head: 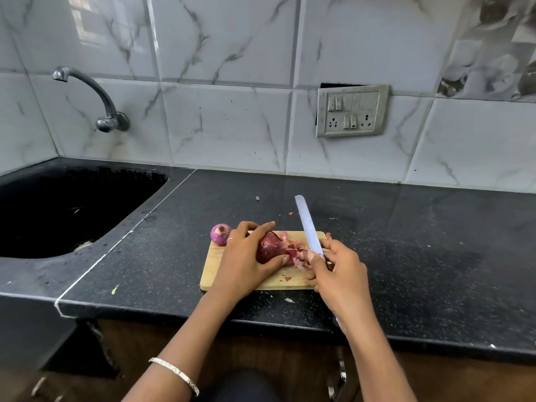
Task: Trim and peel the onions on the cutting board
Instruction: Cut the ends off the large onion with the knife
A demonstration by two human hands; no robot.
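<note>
Here, a wooden cutting board [220, 271] lies on a black speckled surface [406, 242], near its front edge. The left hand [246, 262] rests on the board with its grip closed around a dark red onion [269, 247]: the thumb presses the near side and the fingers curl over the far side, so the onion is held lying on its side. From the onion's right end a loose tuft of pinkish peel [295, 250] spreads over the middle of the board.

The right hand [339, 271] has its grip shut on the handle of a knife [309, 224]; the handle itself is almost wholly hidden inside the fist. The pale blade points up and away, tilted slightly left, with its tip over the bare surface beyond the board. The heel of the blade sits just beside the peel, and whether it touches the peel is hard to tell.

A second onion [221, 234], lighter purple and with its trimmed end facing up, stands at the board's far left corner, just behind the left hand. Small scraps of skin lie scattered on the surface around the board.

To the left is a dark sink [162, 181] with a metal tap [95, 94] on the marbled tile wall [232, 126]. A switch plate [352, 111] is mounted on the wall to the right.
</note>
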